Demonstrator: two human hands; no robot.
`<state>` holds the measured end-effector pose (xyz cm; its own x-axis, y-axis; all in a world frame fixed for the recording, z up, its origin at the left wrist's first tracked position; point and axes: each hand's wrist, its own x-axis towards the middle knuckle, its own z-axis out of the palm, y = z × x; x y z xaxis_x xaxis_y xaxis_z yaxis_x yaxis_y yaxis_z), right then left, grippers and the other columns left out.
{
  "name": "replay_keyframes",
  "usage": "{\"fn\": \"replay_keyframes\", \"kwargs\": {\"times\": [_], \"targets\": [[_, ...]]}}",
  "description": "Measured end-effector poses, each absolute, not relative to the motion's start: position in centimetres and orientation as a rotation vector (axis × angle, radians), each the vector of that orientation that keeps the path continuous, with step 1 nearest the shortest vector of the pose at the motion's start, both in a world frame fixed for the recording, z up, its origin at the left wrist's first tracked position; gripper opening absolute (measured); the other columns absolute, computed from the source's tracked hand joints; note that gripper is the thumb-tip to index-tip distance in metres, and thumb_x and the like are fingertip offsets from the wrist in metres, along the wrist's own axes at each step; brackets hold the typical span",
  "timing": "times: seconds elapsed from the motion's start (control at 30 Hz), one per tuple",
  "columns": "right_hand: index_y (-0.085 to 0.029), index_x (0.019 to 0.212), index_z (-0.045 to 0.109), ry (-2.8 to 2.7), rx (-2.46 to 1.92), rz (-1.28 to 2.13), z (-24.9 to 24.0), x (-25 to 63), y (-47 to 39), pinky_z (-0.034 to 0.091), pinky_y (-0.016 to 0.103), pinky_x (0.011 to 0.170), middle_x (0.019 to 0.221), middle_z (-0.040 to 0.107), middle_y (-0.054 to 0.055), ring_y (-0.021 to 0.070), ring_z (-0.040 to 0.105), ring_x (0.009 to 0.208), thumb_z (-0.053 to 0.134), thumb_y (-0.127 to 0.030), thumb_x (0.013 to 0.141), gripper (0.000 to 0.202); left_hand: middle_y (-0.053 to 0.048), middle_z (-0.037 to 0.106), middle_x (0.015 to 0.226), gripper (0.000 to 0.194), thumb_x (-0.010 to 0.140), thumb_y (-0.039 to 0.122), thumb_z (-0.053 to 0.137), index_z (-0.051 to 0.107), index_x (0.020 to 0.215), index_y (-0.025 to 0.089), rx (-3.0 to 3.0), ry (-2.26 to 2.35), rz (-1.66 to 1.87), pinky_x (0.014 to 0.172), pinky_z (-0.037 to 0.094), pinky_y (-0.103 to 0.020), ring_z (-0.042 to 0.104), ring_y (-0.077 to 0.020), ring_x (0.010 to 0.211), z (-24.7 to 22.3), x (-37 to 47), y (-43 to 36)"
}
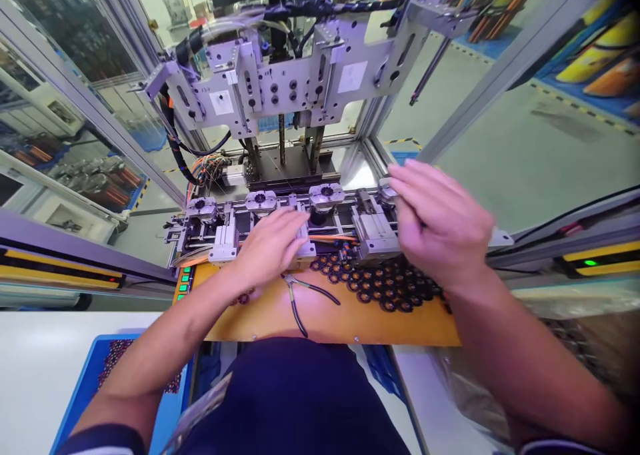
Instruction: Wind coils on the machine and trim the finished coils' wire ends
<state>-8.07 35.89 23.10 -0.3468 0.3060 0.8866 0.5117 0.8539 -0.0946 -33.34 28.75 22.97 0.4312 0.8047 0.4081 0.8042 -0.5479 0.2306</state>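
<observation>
My left hand [274, 245] lies over the front of a metal fixture row, its fingers stretched forward and the thumb apart. It is just in front of two round clamping stations, the middle-left chuck [261, 202] and the middle-right chuck [327, 194]. At the rightmost chuck [387, 190], partly covered, are the fingertips of my right hand [443, 225]. Those fingers are extended and slightly blurred; I see nothing held in them. Pliers [315, 290] with dark handles lie spread on the yellow-orange ledge [320, 325]. Many small dark rings with copper-coloured centres [380, 285] are heaped right of them.
A metal head plate [290, 85] with cables hangs above the fixtures. Green buttons [185, 278] line the ledge's left end. Yellow-black sensor bars [590, 263] flank both sides. A blue tray [80, 392] of small parts is at lower left, a plastic bag [470, 388] at lower right.
</observation>
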Motion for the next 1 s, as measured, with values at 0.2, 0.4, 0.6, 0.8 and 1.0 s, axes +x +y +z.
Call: {"fn": "replay_keyframes", "kwargs": {"times": [0.2, 0.4, 0.6, 0.8, 1.0], "targets": [[-0.023, 0.135, 0.057, -1.944, -0.814, -0.188, 19.5, -3.8, 28.4, 0.052, 0.047, 0.106, 0.128, 0.064, 0.008, 0.0278, 0.062, 0.118, 0.064, 0.005, 0.078, 0.064, -0.016, 0.044, 0.153, 0.046, 0.095, 0.026, 0.052, 0.050, 0.137, 0.006, 2.611, 1.562, 0.117, 0.118, 0.030, -0.055, 0.026, -0.0330, 0.149, 22.7, -28.6, 37.3], [-0.016, 0.114, 0.066, -2.010, -1.084, 0.012, 10.1, -1.8, 24.3, 0.056, 0.047, 0.098, 0.111, 0.070, 0.012, 0.0259, 0.065, 0.111, 0.058, -0.008, 0.089, 0.027, -0.018, 0.050, 0.148, 0.040, 0.092, 0.026, 0.055, 0.058, 0.127, 0.006, 2.543, 1.627, 0.031, 0.118, 0.027, -0.057, 0.027, -0.0334, 0.148, 22.1, -27.2, 38.8], [-0.016, 0.091, 0.071, -2.126, -1.165, 0.182, 5.7, -3.7, 24.5, 0.054, 0.059, 0.093, 0.123, 0.065, 0.016, 0.0376, 0.054, 0.125, 0.058, -0.019, 0.090, 0.014, -0.021, 0.036, 0.156, 0.069, 0.085, 0.035, 0.068, 0.043, 0.142, 0.006, 2.482, 1.562, 0.408, 0.119, 0.023, -0.060, 0.018, -0.0387, 0.150, 22.8, -27.9, 34.9], [-0.026, 0.091, 0.070, -2.048, -1.052, 0.398, 9.7, -5.6, 23.6, 0.051, 0.066, 0.096, 0.134, 0.059, 0.009, 0.0359, 0.051, 0.129, 0.059, -0.013, 0.088, 0.017, -0.016, 0.066, 0.127, 0.033, 0.089, 0.028, 0.065, 0.063, 0.119, 0.016, 2.286, 1.270, 0.997, 0.102, 0.052, -0.047, 0.061, -0.0248, 0.121, 21.1, -30.3, 22.9], [-0.041, 0.110, 0.067, -1.805, -0.686, 0.869, 16.7, -10.5, 21.2, 0.050, 0.056, 0.106, 0.143, 0.050, -0.002, 0.0267, 0.056, 0.125, 0.064, -0.007, 0.084, 0.043, -0.009, 0.077, 0.095, 0.042, 0.085, 0.030, 0.070, 0.062, 0.123, 0.015, 1.877, 1.154, 1.074, 0.075, 0.062, -0.029, 0.073, -0.0162, 0.079, 20.8, -30.6, 17.8]]}}
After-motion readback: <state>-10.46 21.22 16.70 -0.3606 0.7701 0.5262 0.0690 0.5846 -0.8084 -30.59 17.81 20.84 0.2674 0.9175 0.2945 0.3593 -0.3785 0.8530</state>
